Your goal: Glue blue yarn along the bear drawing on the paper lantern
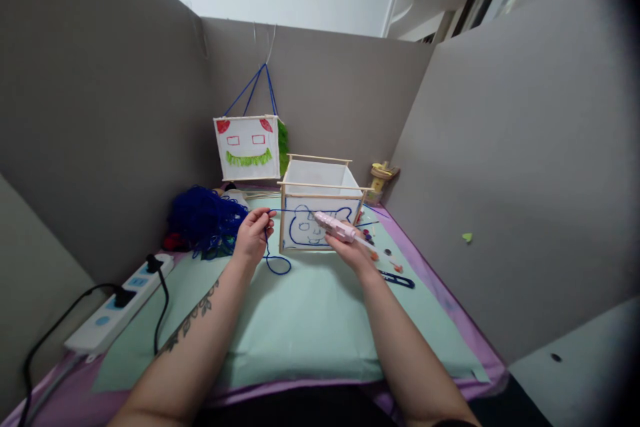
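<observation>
Between the fingertips of my left hand [254,232] is pinched a blue yarn [278,268]. One stretch of it runs taut toward the box, and a loose loop hangs down over the table. My right hand [353,252] grips a pale pink glue gun [336,225], its nozzle pointing left at the yarn, with a glue stick out of its back end. Just behind both hands stands an open-topped white box lantern [295,230] framed with thin wooden sticks. Its front bears a blue outlined animal drawing, partly covered by the glue gun and my right hand.
At left lie a tangled blue yarn heap [203,217] and a white power strip [120,307] with black plugs. A finished lantern [249,147] hangs at the back. On the right are a dark cutter [399,279], small coloured bits and a yellow tape stack [381,175]. Grey partitions [320,90] enclose the table.
</observation>
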The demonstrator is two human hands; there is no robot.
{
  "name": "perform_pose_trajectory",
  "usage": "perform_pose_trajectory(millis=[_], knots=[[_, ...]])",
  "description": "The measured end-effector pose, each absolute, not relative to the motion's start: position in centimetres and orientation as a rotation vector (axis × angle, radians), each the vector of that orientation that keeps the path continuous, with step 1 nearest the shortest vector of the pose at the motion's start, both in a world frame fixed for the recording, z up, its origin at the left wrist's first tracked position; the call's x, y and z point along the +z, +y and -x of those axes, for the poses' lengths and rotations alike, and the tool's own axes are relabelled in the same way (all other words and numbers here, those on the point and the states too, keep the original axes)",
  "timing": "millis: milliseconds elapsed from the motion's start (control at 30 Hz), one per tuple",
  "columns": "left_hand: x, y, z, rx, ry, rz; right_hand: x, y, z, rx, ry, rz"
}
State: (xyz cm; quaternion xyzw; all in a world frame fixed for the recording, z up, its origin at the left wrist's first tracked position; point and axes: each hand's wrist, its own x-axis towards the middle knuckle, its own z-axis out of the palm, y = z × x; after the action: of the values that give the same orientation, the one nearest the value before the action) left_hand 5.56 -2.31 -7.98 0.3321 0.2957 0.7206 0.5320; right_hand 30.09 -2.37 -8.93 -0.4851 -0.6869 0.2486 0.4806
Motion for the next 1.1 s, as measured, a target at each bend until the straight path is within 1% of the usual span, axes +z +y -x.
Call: perform_pose_trajectory(millis=[267, 500, 800, 967, 1100], knots=[[-7.9, -2.4, -5.7, 1.72, 0.706, -0.771, -8.7, -2.6, -30.0, 0.566, -1.681, 1.222], [-8.1, -2.3, -5.7, 1.72, 0.712, -0.764, -8.9, -2.5, -29.8, 0.6, -1.688, 1.199], [-8.1, -2.2, -5.7, 1.72, 0.714, -0.793, -8.0, -3.2, -29.5, 0.6, -1.687, 1.21], [-7.9, -2.3, -5.6, 1.724, 0.709, -0.778, -8.4, -3.2, -29.9, 0.602, -1.703, 1.171], [-7.7, -2.4, -5.6, 1.728, 0.692, -0.756, -8.7, -3.4, -30.6, 0.588, -1.692, 1.22]])
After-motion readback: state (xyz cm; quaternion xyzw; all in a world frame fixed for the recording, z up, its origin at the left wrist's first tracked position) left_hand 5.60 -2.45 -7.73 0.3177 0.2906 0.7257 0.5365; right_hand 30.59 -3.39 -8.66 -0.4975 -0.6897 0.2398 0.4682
